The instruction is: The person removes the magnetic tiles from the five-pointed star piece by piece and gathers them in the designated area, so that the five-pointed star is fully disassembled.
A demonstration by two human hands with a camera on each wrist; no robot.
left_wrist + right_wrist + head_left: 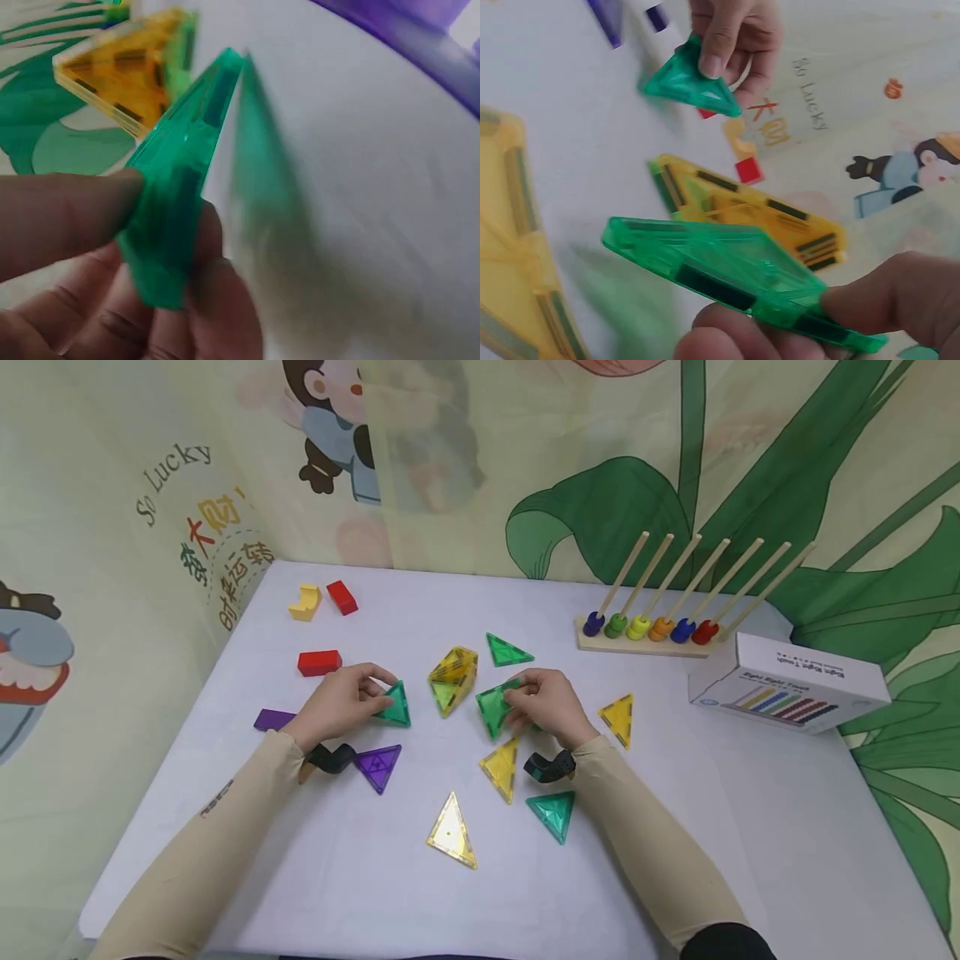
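My left hand (347, 703) pinches a teal-green triangular magnetic tile (172, 180) between thumb and fingers, one corner pointing down close to the white table. A brighter green triangular magnetic tile (735, 270) is held in my right hand (551, 703), thumb on one face and fingers beneath. Between the two hands stands a small joined form of yellow and green tiles (453, 679). Just behind the right hand lies another green triangle (508, 650). A yellow triangle (500, 770) sits in front of it, and a purple triangle (378, 767) lies beside the left wrist.
Nearer me lie a pale yellow triangle (452, 833) and a teal triangle (556, 815); one more yellow triangle (618, 720) is at right. Red blocks (319, 662), a yellow arch block (305, 602) and a purple block (273, 719) are at left. A bead-peg stand (645, 645) and white box (787, 683) stand back right.
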